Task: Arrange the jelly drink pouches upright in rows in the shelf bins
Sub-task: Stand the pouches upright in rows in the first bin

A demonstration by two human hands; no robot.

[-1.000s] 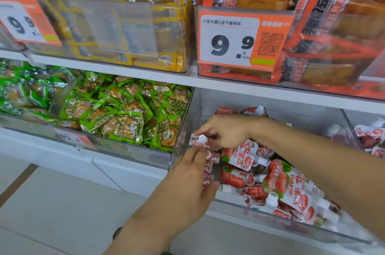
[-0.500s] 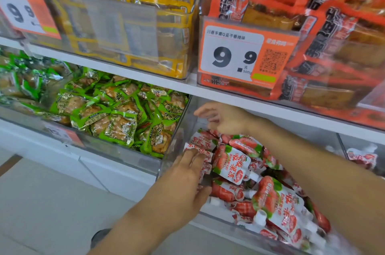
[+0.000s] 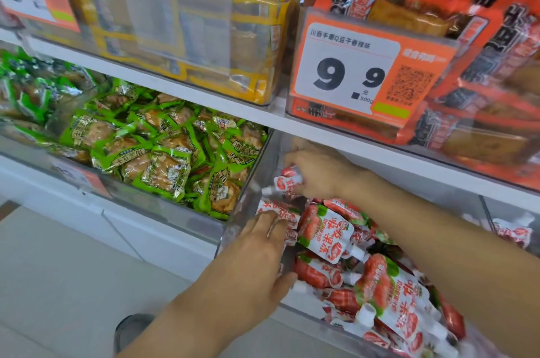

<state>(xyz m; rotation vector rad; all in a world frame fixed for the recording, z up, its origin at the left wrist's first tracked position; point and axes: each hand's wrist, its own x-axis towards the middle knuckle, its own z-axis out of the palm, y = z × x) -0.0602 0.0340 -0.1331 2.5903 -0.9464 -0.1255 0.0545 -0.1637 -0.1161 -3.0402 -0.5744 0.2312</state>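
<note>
Two hands are in the clear shelf bin (image 3: 248,194) on the lower shelf, so here's how it looks. Right hand (image 3: 318,175) is reaching in at the back left corner of the bin, fingers curled around a small jelly drink pouch (image 3: 285,182), white and red with its cap end pointing left toward the bin wall. Left hand (image 3: 257,252) sits at the front left of the bin, fingers mostly straight and close together, fingertips resting on a pouch at the bin's left wall (image 3: 277,213), thumb down along the bin's front edge. Rest of the pouches (image 3: 388,293) are a loose pile lying every which way across the middle and right of the bin, caps pointing all over, not standing up in rows. Next bin to the left holds green snack packs (image 3: 163,164). Shelf above has yellow packs (image 3: 181,21) and orange packs (image 3: 438,36), with a 9.9 price tag (image 3: 350,71) clipped on the front of the orange bin.
</note>
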